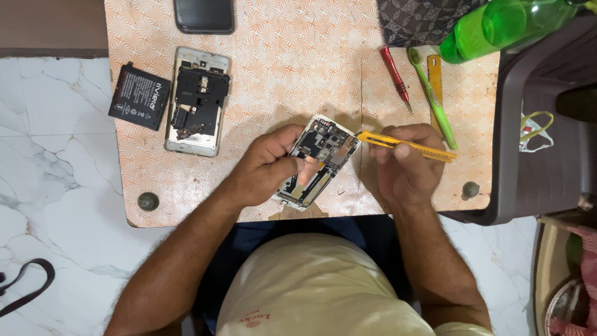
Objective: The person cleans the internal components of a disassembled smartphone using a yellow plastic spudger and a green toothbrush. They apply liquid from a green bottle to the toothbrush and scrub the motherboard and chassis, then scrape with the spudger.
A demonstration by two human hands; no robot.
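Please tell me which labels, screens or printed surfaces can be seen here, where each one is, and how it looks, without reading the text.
Battery: left edge of the table, flat black rectangle with a label of white and red print.
Dark phone: top edge of the table, black glossy screen, switched off, partly cut by the frame.
Shirt print: bottom of the view, small reddish lettering on cream cloth.

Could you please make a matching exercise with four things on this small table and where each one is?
Things:
1. opened phone
2. yellow tool
3. black battery
4. red screwdriver

Places:
A. over the table's left edge
B. in the left hand
C. lying beside the green toothbrush
D. in the right hand

Pairs: 1-B, 2-D, 3-A, 4-C
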